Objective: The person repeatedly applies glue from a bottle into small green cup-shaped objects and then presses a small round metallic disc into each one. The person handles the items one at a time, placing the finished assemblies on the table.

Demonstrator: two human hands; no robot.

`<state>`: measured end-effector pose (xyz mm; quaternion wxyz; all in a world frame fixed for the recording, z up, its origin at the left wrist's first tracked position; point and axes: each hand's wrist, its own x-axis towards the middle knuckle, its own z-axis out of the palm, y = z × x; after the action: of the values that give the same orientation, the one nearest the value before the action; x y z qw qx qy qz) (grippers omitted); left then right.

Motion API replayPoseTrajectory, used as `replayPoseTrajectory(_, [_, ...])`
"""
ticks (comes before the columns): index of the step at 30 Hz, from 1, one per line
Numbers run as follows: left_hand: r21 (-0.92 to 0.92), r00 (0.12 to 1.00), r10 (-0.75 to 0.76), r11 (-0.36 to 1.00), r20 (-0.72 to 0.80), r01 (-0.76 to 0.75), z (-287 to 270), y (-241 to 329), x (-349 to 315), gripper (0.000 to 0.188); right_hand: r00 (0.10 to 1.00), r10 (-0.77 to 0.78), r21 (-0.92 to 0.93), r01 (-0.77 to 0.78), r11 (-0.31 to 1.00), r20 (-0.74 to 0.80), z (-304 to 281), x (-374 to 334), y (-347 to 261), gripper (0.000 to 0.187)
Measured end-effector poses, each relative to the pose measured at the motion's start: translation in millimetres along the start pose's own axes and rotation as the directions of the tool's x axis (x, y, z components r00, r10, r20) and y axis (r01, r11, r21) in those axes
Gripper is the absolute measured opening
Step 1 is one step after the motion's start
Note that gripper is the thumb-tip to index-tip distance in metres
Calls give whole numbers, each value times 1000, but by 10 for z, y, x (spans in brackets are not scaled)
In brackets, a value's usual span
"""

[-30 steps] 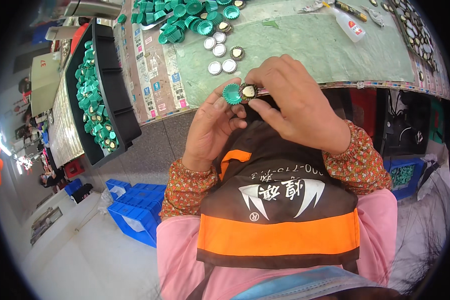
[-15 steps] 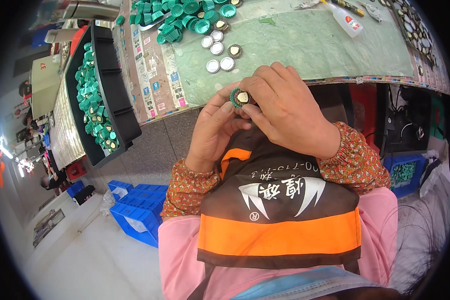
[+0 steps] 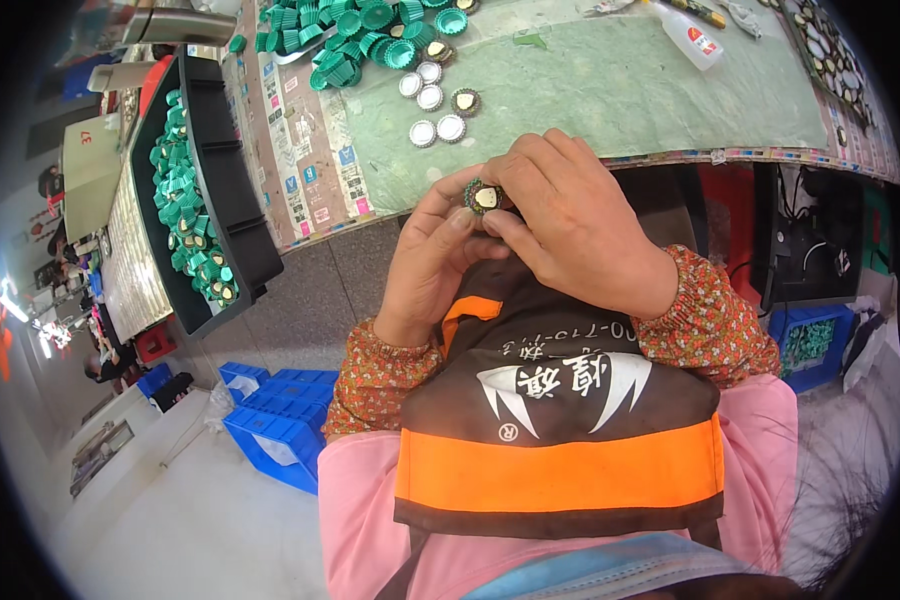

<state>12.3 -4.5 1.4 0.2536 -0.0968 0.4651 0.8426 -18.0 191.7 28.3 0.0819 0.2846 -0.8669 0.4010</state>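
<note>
Just off the table's near edge, my two hands meet around a small round bottle cap with a fluted edge. Its face is dark, with a cream-coloured shape in the middle. My left hand pinches its left side between thumb and fingers. From the right, the thumb and fingertips of my right hand close on it too. Beyond the hands lie several silver bottle caps and a dark cap with a cream middle. A heap of green fluted caps covers the far left of the work mat.
A black bin full of green fluted caps stands at the table's left. White glue bottle at the far right, near a tray of dark and pale pieces. Blue crates sit on the floor at left, another blue crate at right.
The bottle cap has turned slightly between my fingers, and its rim now shows less bright green. Both hands stay in nearly the same place and keep their hold.
</note>
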Motion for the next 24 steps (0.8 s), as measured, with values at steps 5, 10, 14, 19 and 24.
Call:
replayPoseTrajectory(5, [87, 1000, 15, 996, -5, -15, 72, 33, -31, 45, 997, -57, -39, 55, 998, -55, 71, -36, 33, 26])
replayPoseTrajectory(10, [232, 999, 37, 972, -8, -34, 129, 87, -27, 39, 993, -79, 42, 83, 996, -84, 159, -73, 90, 28])
replayPoseTrajectory(14, [259, 997, 17, 966, -79, 4, 159, 75, 19, 29, 997, 77, 314, -76, 946, 7, 124, -99, 135, 29])
replayPoseTrajectory(19, [324, 995, 62, 945, -79, -34, 123, 18, 31, 27, 927, 327, 496, -374, 784, 183, 38, -108, 167, 22])
replayPoseTrajectory(24, [343, 991, 107, 936, -74, -76, 196, 2, 10, 26, 830, 419, 668, -549, 503, 367, 86, -108, 174, 15])
